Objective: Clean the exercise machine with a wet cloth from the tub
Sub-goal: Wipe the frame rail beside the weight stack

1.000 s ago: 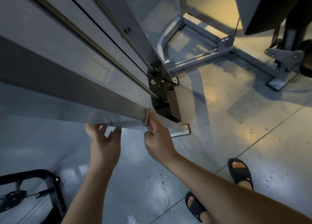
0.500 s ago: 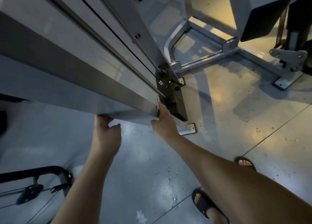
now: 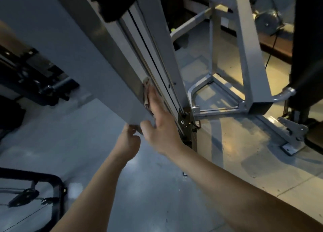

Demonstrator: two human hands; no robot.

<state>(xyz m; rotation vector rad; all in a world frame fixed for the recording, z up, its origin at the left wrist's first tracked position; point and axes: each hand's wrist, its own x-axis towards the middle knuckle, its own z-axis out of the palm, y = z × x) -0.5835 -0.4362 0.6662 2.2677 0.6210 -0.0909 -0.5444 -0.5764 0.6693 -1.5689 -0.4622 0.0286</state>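
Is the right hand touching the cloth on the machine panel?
Touching. The head view shows the right hand pressing the cloth flat against the machine panel with straight fingers.

Glossy floor, black tubular frame.

grey machine column, crumpled cloth pressed against it

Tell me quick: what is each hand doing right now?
Left hand: closed, gripping the lower edge of the machine panel.
Right hand: open, straight fingers pressing the cloth against the machine panel.
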